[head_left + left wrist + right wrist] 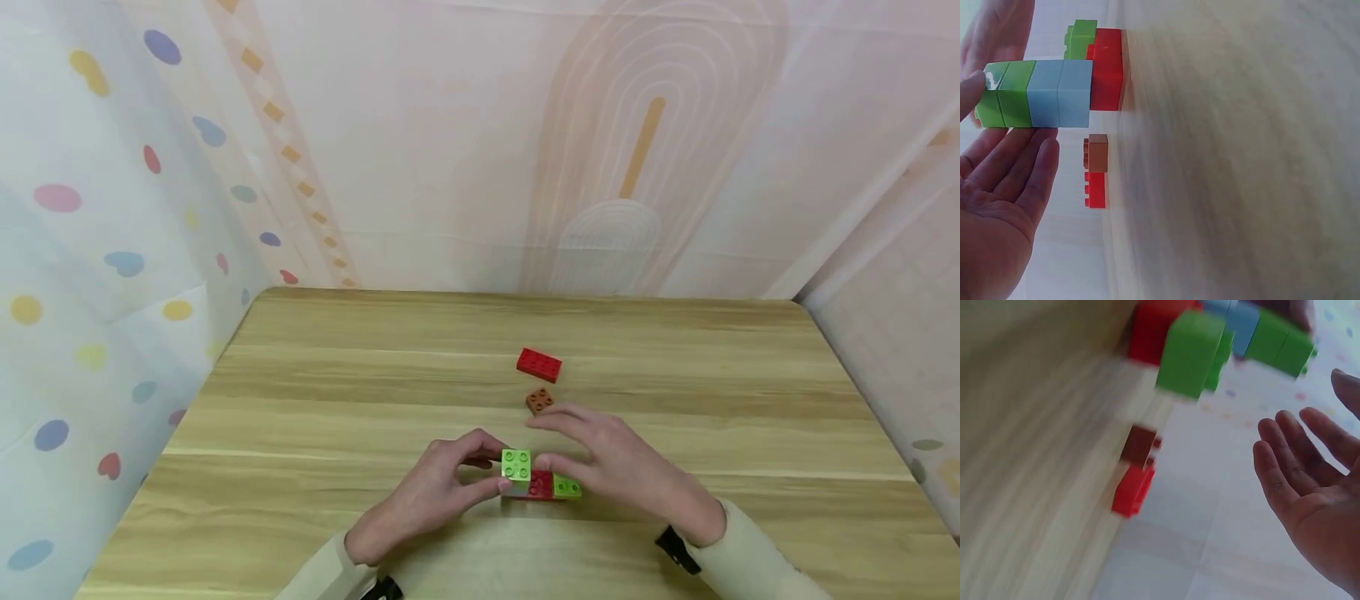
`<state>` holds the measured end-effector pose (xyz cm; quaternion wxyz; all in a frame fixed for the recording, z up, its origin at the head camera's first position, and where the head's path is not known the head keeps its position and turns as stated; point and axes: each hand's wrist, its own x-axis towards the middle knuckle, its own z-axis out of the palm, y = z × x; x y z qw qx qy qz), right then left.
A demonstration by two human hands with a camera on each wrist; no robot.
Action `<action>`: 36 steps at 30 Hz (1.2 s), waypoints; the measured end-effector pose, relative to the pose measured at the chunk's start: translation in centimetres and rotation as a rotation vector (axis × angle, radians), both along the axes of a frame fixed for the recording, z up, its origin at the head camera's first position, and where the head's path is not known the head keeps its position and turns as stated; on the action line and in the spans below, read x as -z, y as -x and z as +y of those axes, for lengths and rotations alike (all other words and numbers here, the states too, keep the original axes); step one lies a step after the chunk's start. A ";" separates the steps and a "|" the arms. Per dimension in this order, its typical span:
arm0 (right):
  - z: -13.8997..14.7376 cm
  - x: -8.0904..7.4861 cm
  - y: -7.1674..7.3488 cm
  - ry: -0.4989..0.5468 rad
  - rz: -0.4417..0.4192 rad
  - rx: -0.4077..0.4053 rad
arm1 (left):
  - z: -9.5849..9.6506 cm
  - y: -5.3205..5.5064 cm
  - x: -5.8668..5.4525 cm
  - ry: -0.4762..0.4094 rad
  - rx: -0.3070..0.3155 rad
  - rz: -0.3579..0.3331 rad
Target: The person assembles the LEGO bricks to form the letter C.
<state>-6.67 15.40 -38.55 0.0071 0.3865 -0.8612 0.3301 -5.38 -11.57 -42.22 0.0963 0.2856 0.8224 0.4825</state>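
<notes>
A long red building brick [541,486] lies on the table before me. On its left end stands a column of two light blue bricks [1059,94] topped by two green bricks [1015,94]. A single green brick [567,487] sits on its right end. My left hand [438,483] holds the column near its top, thumb on the near side and fingers behind. To the right, my right hand [611,454] hovers over the red base with fingers loosely extended and nothing in them. In the right wrist view, its fingers [1285,465] are apart from the bricks.
A small brown brick [537,401] lies just beyond my right fingertips. Farther back is another red brick [539,365], studs up. The wooden table [337,367] ends at patterned cloth hangings [435,167] at the back and sides.
</notes>
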 end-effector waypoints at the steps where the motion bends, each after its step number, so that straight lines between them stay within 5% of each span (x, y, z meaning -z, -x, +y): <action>1: 0.2 0.0 0.4 0.000 0.011 0.008 | 0.0 0.0 0.0 0.007 -0.007 -0.003; 6: 0.9 0.4 2.4 -0.011 0.039 0.009 | -0.1 -0.1 -0.2 0.032 -0.020 -0.002; 16: 1.0 0.9 5.4 -0.163 -0.123 -0.032 | 0.1 -0.2 -0.4 0.048 -0.026 0.000; 22: 0.7 1.5 7.0 -0.200 -0.124 -0.059 | 0.5 0.0 -0.9 0.016 -0.012 0.042; 36: -0.3 2.7 7.9 -0.273 -0.142 0.004 | 1.0 0.3 -1.1 -0.005 0.005 0.084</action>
